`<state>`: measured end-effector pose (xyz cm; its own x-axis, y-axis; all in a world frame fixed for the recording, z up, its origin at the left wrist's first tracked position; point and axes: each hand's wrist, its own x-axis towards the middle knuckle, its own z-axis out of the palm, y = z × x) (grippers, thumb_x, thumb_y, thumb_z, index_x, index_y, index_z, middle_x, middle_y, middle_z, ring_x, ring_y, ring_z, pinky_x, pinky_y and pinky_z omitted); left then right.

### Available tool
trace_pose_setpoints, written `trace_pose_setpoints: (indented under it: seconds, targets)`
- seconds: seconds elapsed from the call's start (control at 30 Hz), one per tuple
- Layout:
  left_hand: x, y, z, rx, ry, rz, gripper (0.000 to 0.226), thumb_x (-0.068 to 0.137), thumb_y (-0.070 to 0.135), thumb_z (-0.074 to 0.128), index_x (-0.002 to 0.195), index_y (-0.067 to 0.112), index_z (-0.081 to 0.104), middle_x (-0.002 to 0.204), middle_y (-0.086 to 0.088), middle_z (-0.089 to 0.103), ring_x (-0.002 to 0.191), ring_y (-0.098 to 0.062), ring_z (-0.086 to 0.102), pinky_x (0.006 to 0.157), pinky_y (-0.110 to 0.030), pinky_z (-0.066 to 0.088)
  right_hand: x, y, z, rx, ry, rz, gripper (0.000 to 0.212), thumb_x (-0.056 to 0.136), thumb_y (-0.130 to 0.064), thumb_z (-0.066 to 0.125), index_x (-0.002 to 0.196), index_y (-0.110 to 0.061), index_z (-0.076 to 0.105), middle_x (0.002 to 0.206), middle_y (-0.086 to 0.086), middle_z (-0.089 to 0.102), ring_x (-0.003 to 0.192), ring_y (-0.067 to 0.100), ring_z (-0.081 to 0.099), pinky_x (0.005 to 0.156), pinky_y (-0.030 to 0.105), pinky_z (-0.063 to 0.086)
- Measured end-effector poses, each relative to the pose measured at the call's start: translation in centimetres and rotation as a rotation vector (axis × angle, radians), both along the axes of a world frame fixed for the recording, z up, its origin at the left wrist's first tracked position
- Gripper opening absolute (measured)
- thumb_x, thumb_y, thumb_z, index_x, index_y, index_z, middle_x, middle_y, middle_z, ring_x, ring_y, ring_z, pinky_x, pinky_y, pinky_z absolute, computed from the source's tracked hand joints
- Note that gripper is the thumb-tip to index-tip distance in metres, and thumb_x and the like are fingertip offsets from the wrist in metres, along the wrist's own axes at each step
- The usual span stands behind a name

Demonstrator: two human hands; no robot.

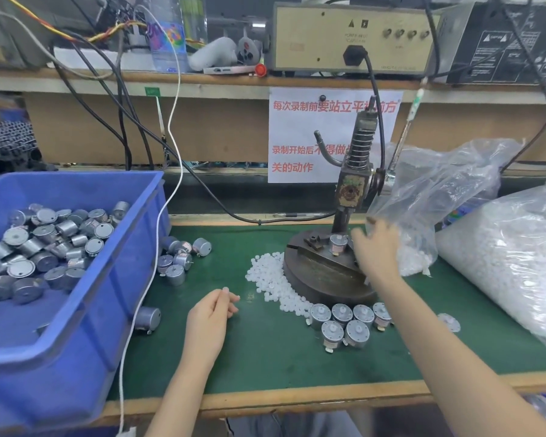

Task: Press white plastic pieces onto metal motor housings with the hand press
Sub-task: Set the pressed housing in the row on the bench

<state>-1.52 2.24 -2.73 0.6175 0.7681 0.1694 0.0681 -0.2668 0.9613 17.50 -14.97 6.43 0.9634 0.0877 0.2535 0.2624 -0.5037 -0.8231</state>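
Green-matted bench [265, 357], cluttered. Left of the hand press [350, 190] a blue bin [76, 326] of motor housings [44, 247] is parked; right of it, bags [438, 184] of white pieces [517, 247]. A loose pile [275, 279] is spilled by its base. One housing [338, 242] is seated there, crowded by the blurred right hand [377, 247], fingers spread, nothing gripped. Front-left, the left hand [212, 313] is seen, fingers loosely curled; contents can't be told.

Shiny metal motors [320, 313]; matt green mat [275, 348].

I register a blue bin [92, 326] of silver-grey motor housings [44, 247], a plain green mat [265, 357] carrying milky white plastic pieces [275, 285], a dark brown hand press [325, 279], a beige control box [328, 42], and a white sign [297, 137] printed with red characters.
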Motion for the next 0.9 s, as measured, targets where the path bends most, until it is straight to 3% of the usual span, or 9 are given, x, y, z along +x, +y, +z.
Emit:
trace_pose_setpoints:
  seconds: [0.07,0.13,0.23,0.33,0.5,0.7,0.77,0.9]
  targets:
    - [0.0,0.0,0.0,-0.002,-0.002,0.001,0.035,0.097,0.019,0.043,0.071,0.015,0.066,0.065,0.001,0.06,0.063,-0.011,0.053,0.067,-0.028,0.043,-0.1,0.8,-2.0,-0.28,0.041,0.072,0.052,0.09,-0.028,0.05,0.135,-0.004,0.04,0.139,0.018,0.036,0.128,0.032,0.033,0.106,0.042,0.027]
    - [0.0,0.1,0.0,0.0,0.001,-0.001,0.036,0.097,0.02,0.043,0.07,0.015,0.066,0.065,0.001,0.06,0.063,-0.01,0.053,0.067,-0.027,0.043,-0.1,1.4,-3.2,-0.435,-0.059,0.086,0.051,0.089,-0.034,0.051,0.133,-0.011,0.045,0.137,0.012,0.042,0.129,0.029,0.034,0.11,0.043,0.022]
    - [0.0,0.1,-0.1,-0.012,-0.003,-0.004,0.036,0.097,0.02,0.043,0.07,0.015,0.066,0.063,0.002,0.06,0.062,-0.009,0.052,0.067,-0.027,0.043,0.1,1.6,-3.7,-0.496,-0.216,0.03,0.042,0.09,-0.038,0.051,0.125,-0.015,0.054,0.134,0.006,0.047,0.129,0.025,0.034,0.112,0.046,0.012]
    - [0.1,0.1,-0.1,-0.028,-0.01,-0.009,0.036,0.097,0.019,0.043,0.071,0.013,0.066,0.063,0.002,0.059,0.061,-0.01,0.052,0.068,-0.028,0.043,0.3,1.1,-3.3,-0.537,-0.262,0.045,0.041,0.089,-0.045,0.054,0.118,-0.017,0.06,0.131,0.005,0.048,0.128,0.025,0.032,0.112,0.046,0.012]
    - [0.1,0.1,0.0,-0.037,-0.011,-0.014,0.035,0.097,0.019,0.043,0.071,0.013,0.066,0.063,0.002,0.058,0.062,-0.01,0.052,0.066,-0.026,0.042,-1.5,-0.8,-2.4,-0.367,-0.246,0.056,0.036,0.082,-0.047,0.063,0.099,-0.016,0.064,0.102,0.002,0.06,0.109,0.026,0.044,0.098,0.04,0.028]
    - [0.0,0.1,0.0,-0.032,-0.008,-0.02,0.035,0.097,0.02,0.043,0.072,0.013,0.066,0.064,0.001,0.059,0.063,-0.011,0.052,0.068,-0.027,0.043,-5.5,-6.7,-2.7,-0.104,-0.089,0.107,0.023,0.077,-0.041,0.07,0.091,-0.026,0.061,0.085,-0.011,0.059,0.098,0.02,0.052,0.088,0.04,0.039]
    - [0.0,0.1,0.0,-0.035,-0.008,-0.015,0.035,0.097,0.02,0.043,0.072,0.013,0.066,0.064,0.001,0.059,0.063,-0.011,0.052,0.068,-0.027,0.043,-6.8,-8.4,-3.6,-0.082,-0.057,0.126,0.019,0.077,-0.035,0.071,0.089,-0.028,0.059,0.087,-0.013,0.06,0.093,0.019,0.052,0.076,0.034,0.038]
    - [0.0,0.0,0.1,-0.033,-0.002,-0.013,0.035,0.097,0.019,0.043,0.072,0.013,0.066,0.065,0.0,0.059,0.064,-0.011,0.052,0.068,-0.028,0.043,-8.4,-10.2,-6.1,-0.099,-0.056,0.048,0.017,0.077,-0.027,0.073,0.088,-0.022,0.061,0.082,-0.011,0.059,0.083,0.021,0.053,0.071,0.031,0.034]
